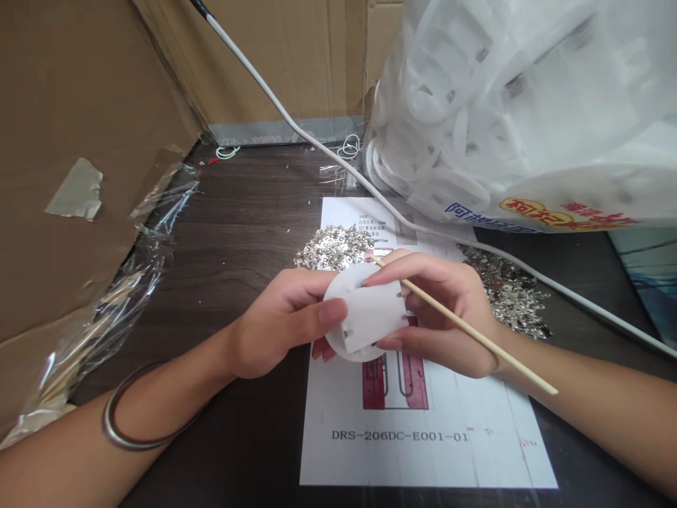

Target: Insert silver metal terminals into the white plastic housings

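Note:
Both hands hold one white plastic part (pixel 373 314), a round disc with a raised flat block and small metal tabs at its edges. My left hand (pixel 280 321) grips the disc from the left, thumb on its face and fingers behind. From the right, my right hand (pixel 449 314) pinches the block between fingers above and thumb below. A thin wooden stick (pixel 476 331) also rests in the right hand, slanting from the part down toward the wrist. Behind the part lies a pile of small silvery metal terminals (pixel 336 245); a second pile of metal pieces (pixel 515 293) sits right of the right hand.
Under the hands is a printed sheet (pixel 412 458) with a diagram. A clear bag (pixel 476 141) of white plastic parts bulks at the back right. Across the dark table (pixel 238 212) runs a white cable (pixel 296 127). Cardboard walls (pixel 68 85) with loose film (pixel 153 247) border the left and back.

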Available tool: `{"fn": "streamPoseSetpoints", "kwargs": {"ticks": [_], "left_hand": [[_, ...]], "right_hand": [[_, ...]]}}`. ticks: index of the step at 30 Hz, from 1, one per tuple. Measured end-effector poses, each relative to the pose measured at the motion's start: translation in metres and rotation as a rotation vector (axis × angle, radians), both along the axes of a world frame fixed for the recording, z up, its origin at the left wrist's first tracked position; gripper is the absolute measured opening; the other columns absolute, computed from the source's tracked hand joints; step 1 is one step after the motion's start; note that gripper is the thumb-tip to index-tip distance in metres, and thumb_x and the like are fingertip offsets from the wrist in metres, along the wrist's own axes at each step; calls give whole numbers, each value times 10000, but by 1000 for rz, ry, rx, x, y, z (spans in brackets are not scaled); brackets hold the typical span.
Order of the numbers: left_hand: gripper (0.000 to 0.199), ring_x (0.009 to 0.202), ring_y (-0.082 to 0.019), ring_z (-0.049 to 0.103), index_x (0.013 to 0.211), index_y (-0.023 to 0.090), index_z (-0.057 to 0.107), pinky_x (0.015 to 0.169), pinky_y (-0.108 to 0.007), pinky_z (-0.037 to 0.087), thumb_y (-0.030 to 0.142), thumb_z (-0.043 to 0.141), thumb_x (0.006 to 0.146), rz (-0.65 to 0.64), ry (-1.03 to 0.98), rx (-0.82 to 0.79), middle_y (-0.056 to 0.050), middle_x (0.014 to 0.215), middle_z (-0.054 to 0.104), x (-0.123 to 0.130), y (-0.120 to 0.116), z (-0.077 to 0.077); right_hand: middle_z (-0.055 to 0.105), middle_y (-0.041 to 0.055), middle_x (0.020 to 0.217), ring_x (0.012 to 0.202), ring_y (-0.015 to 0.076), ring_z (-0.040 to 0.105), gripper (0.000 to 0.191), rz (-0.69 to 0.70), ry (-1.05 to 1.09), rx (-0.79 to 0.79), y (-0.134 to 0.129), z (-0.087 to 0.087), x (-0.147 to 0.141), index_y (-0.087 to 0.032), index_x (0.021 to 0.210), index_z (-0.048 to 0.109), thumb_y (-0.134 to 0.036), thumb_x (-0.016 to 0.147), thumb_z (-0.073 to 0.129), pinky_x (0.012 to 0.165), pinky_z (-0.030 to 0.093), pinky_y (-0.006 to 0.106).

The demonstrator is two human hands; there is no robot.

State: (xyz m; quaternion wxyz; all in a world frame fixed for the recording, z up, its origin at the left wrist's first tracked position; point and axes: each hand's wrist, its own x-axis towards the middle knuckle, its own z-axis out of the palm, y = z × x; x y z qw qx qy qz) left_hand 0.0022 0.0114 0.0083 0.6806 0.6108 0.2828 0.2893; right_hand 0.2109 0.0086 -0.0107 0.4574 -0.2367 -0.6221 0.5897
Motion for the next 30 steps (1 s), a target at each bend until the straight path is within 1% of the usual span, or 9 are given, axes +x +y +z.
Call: {"fn": "streamPoseSetpoints", "kwargs": {"ticks": [6, 10, 15, 20, 22, 25, 30], "left_hand": [[394, 481, -61, 500, 783, 131, 639, 420, -140, 418, 485, 535, 921, -11, -10, 10, 10, 596, 550, 0, 1, 0], [390, 473, -58, 508, 781, 135, 643, 421, -135, 409, 484, 538, 920, -36, 12, -3, 13, 590, 559, -2, 1, 0], [482, 421, -77, 501, 661, 133, 630, 413, -167, 389, 511, 500, 928, -119, 62, -13, 1, 486, 552, -4, 2, 2], [539, 383, -76, 454, 557, 140, 571, 395, -186, 347, 509, 466, 937, -144, 94, -8, 4, 417, 517, -2, 3, 1], [546, 377, -73, 444, 542, 140, 556, 389, -185, 335, 498, 457, 942, -143, 108, -6, 6, 409, 511, -2, 4, 0], [543, 374, -68, 438, 537, 137, 550, 383, -180, 329, 484, 454, 943, -148, 131, -4, 10, 405, 507, -4, 5, 0], [491, 366, -80, 447, 563, 148, 586, 363, -189, 333, 453, 472, 931, -162, 173, -10, 5, 412, 525, -6, 8, -1]], "right_hand": [[626, 42, 955, 835, 150, 613, 392, 4, 1, -11, 1, 1, -1, -203, 1005, 692, -69, 658, 818, 657, 522, 269], [623, 44, 947, 822, 149, 614, 399, 17, 4, -19, 1, 1, 0, -205, 1012, 696, -77, 656, 823, 635, 521, 262], [626, 40, 938, 761, 129, 614, 403, 51, 3, -45, 0, 1, 2, -187, 1007, 703, -49, 647, 821, 614, 518, 254], [622, 36, 909, 767, 130, 607, 396, 46, 14, -54, 0, 1, 1, -184, 984, 711, -44, 631, 826, 576, 502, 236], [624, 36, 909, 786, 136, 613, 385, 33, 8, -58, 1, 1, 0, -183, 971, 712, -47, 630, 827, 600, 511, 247], [630, 37, 913, 823, 148, 621, 372, 11, -5, -45, 1, 1, -1, -176, 958, 711, -51, 627, 826, 674, 530, 286], [640, 44, 911, 857, 173, 623, 352, -16, -59, 48, 1, 1, 1, -182, 969, 701, -79, 651, 812, 728, 537, 331]]}}
